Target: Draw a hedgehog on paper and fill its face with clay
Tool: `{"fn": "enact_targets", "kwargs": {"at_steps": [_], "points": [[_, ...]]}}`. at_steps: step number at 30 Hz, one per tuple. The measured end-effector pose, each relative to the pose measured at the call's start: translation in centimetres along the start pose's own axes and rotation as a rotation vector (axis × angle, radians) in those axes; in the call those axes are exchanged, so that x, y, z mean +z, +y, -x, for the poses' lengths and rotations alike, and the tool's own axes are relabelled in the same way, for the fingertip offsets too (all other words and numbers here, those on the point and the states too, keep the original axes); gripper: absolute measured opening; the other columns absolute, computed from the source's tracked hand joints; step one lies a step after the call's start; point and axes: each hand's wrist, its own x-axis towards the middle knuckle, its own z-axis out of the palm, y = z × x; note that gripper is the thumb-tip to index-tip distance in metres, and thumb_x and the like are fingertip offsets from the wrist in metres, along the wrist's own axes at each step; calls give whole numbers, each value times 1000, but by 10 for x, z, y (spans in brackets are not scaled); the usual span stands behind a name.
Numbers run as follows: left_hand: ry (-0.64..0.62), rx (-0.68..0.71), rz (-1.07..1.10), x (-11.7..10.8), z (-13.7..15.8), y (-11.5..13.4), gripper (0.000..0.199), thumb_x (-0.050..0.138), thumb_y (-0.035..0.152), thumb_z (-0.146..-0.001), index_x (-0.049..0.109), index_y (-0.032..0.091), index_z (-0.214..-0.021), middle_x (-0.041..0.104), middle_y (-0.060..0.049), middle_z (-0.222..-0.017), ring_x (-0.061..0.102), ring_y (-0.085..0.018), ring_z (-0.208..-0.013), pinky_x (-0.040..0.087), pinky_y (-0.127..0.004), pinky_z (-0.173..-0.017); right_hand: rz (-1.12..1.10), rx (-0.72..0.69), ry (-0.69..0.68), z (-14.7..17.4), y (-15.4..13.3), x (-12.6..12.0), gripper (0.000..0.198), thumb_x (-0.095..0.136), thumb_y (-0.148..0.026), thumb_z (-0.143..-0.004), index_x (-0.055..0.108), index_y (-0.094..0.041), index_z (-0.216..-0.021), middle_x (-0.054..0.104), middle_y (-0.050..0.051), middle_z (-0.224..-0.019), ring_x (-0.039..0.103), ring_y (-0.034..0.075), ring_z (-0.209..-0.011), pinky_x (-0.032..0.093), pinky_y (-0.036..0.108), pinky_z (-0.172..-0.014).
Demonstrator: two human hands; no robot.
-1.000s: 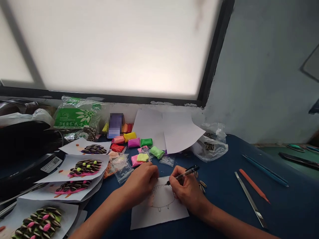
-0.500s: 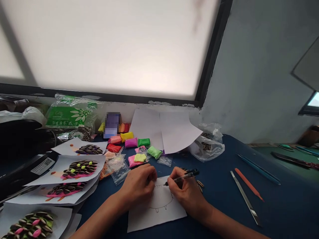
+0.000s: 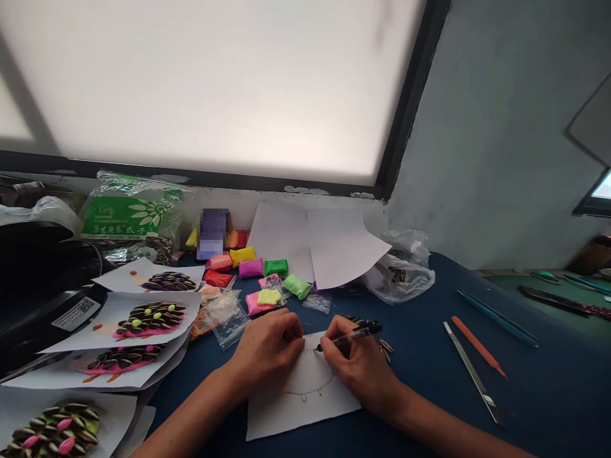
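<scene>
A white sheet of paper [image 3: 305,416] lies at the front of the blue table, with a rounded outline and small spiky marks drawn on it. My right hand [image 3: 360,366] pinches a black pen [image 3: 348,337], its tip touching the paper near the outline's top. On the paper's left part rests my left hand [image 3: 270,350], fingers curled and holding the sheet down; it covers some of the drawing. Behind my right hand a few sunflower seeds [image 3: 384,347] peek out, partly hidden.
Hedgehog pictures made with seeds [image 3: 150,318] are stacked at left. Colourful clay packets [image 3: 251,268], a phone [image 3: 213,235] and blank sheets [image 3: 344,248] lie behind. A plastic bag of seeds [image 3: 401,280] sits back right; a metal blade [image 3: 472,372], orange tool [image 3: 480,346] and blue tweezers [image 3: 496,318] lie right.
The pen tip has shifted slightly along the top of the outline, and my left hand has moved slightly on the sheet. The whole view has also shifted a little.
</scene>
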Motion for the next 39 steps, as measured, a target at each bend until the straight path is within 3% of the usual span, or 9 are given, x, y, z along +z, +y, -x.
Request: {"fn": "enact_targets", "kwargs": {"at_steps": [18,26,32,39], "points": [[-14,-4,-19,-1,1,0,5,56,23,-77,59,20,-74,61,1,-75,54,-13,-71,33,-25,-62,0,-5,-17,1,-1,0,17,48,-24,-85,42,-21,-69,41,-5,-60,40,11,-52,32,23,-49],[-11,-2,-21,-1,1,0,5,56,23,-76,60,20,-74,61,2,-76,53,-13,-70,33,-24,-61,15,1,-1,0,-1,-1,18,48,-23,-84,42,-21,-68,40,-6,-58,39,10,-51,31,22,-48],[-22,0,-31,-2,1,1,6,56,25,-78,59,21,-75,62,1,-77,55,-14,-72,35,-25,-62,35,-8,84,-1,1,-3,19,49,-26,-83,42,-21,-66,42,-4,-59,41,11,-53,34,22,-48],[-14,8,-41,-1,0,-1,6,56,26,-78,60,21,-76,63,1,-78,56,-14,-73,36,-25,-62,50,3,70,-2,7,-1,20,50,-25,-84,42,-21,-66,44,-3,-60,42,11,-53,34,21,-47]]}}
